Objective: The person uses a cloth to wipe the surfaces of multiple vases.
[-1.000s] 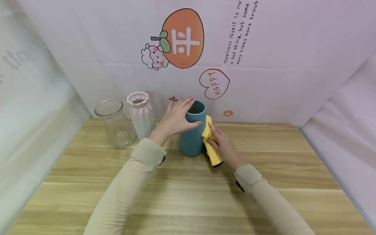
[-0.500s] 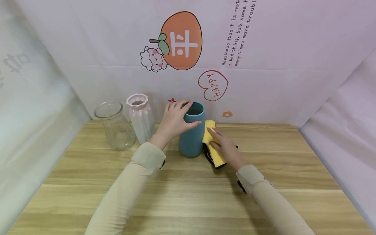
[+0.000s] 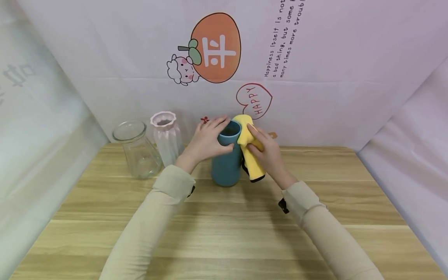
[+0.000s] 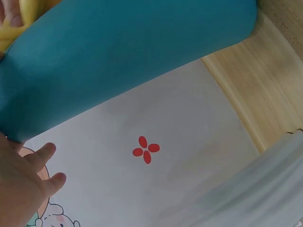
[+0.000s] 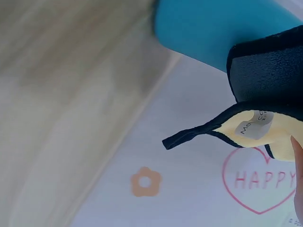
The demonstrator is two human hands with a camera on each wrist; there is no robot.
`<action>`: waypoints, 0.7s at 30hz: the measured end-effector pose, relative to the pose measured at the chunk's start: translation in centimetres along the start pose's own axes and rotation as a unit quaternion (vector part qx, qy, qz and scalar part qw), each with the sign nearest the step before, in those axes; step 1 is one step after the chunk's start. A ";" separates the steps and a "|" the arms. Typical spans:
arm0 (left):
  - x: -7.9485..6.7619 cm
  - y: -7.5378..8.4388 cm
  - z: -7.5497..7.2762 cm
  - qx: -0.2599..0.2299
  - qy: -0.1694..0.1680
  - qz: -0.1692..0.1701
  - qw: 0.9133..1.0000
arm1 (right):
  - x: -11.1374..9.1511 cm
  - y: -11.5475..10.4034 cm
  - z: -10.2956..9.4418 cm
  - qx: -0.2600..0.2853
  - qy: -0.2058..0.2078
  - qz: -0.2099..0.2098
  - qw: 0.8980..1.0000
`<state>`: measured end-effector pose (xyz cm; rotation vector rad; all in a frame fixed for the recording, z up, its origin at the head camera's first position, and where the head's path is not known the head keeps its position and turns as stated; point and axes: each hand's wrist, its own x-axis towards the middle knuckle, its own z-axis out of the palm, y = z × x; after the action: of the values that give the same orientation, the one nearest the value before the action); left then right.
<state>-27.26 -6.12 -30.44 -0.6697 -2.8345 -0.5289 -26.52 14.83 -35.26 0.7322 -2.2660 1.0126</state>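
Note:
A tall blue vase [image 3: 225, 167] stands upright on the wooden table near the back wall. My left hand [image 3: 206, 140] grips it near the rim, thumb on the near side and fingers at the far side. In the left wrist view the vase [image 4: 128, 52] crosses the top, with part of my left hand [image 4: 19, 184] at its upper end. My right hand [image 3: 268, 155] holds a yellow cloth [image 3: 254, 165] with black edging against the vase's upper right side. In the right wrist view the cloth [image 5: 279, 135] shows a dark patch, a label and a black loop.
To the left stand a clear glass vase [image 3: 141, 157] and a ribbed pink-and-white vase [image 3: 168, 140], side by side. A printed white wall sheet [image 3: 315, 112] rises right behind the vases. The wooden table [image 3: 217, 233] stretches toward me.
My right hand dips slightly, then moves up along the vase with the cloth, from its middle to the rim. The blue vase's top shifts slightly left with my left hand.

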 end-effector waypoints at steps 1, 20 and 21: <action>0.0 0.0 -0.1 -0.004 -0.006 -0.002 1.000 | 0.2 -0.2 -0.1 -0.002 -0.001 -0.001 1.000; -0.5 0.1 0.5 0.045 0.044 -0.006 0.998 | -4.8 3.4 2.4 -0.085 -0.173 0.081 0.978; -0.5 0.2 0.4 0.042 0.039 -0.008 0.998 | -5.0 3.6 2.6 -0.091 -0.193 0.095 0.972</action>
<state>-26.81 -6.03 -30.88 -0.5982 -2.7746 -0.4248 -26.02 16.14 -41.80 0.6908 -2.7666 0.7793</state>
